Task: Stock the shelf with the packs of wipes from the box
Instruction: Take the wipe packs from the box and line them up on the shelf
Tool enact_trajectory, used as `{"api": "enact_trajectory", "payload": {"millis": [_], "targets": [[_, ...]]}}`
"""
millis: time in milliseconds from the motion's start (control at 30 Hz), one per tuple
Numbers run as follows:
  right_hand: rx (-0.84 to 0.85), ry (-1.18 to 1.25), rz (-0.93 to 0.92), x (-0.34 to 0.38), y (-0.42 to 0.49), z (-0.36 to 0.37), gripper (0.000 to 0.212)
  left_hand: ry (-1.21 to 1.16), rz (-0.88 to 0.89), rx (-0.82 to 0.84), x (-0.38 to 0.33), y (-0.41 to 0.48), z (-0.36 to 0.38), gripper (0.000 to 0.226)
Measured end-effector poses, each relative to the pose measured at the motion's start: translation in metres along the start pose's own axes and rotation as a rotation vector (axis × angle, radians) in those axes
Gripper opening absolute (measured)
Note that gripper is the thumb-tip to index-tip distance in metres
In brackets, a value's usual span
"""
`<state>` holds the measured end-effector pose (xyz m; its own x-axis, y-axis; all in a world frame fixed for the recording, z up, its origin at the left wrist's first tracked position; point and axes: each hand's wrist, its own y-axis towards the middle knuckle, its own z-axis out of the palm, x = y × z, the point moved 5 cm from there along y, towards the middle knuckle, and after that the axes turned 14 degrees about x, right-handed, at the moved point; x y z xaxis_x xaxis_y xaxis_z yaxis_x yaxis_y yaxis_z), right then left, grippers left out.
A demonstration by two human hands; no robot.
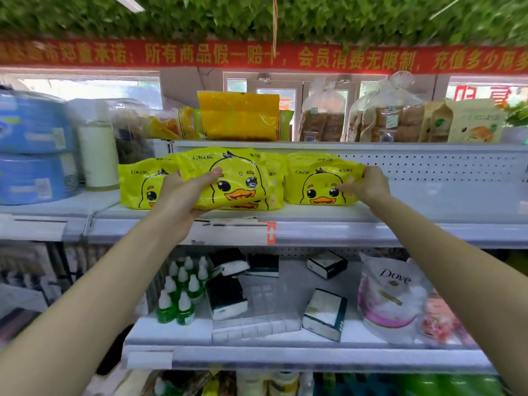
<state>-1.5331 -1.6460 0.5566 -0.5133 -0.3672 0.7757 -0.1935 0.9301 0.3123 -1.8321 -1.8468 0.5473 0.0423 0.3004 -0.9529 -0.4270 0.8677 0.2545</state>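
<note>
Yellow packs of wipes sit in a row on the white shelf [428,214], against its pegboard back [428,167]. The left hand [183,195] holds the middle pack [237,178], fingers beneath it and thumb laid over its front. This pack is tilted; it lies over a lower pack [251,206] that rests flat on the shelf, and it covers part of the left pack [137,187] behind it. The right hand [370,185] grips the right end of the right pack [317,181], which stands on the shelf just beside the middle one. Each pack shows a duck face and the word "Ckak"; the small characters beside it are too blurred to read.

Left of the packs stand a white roll [98,158] and blue bundles [34,150]. On the top shelf [371,144] are yellow bags [238,115] and bagged bread [323,118]. Below are green bottles [180,292], dark boxes [325,312] and a pouch [391,295] marked "Dove". A red banner [257,57] with yellow Chinese characters runs overhead, under green leaves [257,15].
</note>
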Motion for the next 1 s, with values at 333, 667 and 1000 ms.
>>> {"api": "enact_trajectory", "payload": {"millis": [333, 667, 1000], "targets": [[-0.177, 0.047, -0.074, 0.005, -0.011, -0.01, 0.057, 0.004, -0.039, 0.054, 0.007, -0.001, 0.026, 0.098], [0.497, 0.443, -0.146, 0.034, -0.037, 0.024, 0.095, 0.004, -0.052, 0.265, 0.01, 0.012, 0.112, 0.094], [0.212, 0.324, -0.101, -0.001, -0.017, -0.008, 0.058, 1.018, 0.296, 0.245, -0.032, 0.05, 0.154, 0.082]]}}
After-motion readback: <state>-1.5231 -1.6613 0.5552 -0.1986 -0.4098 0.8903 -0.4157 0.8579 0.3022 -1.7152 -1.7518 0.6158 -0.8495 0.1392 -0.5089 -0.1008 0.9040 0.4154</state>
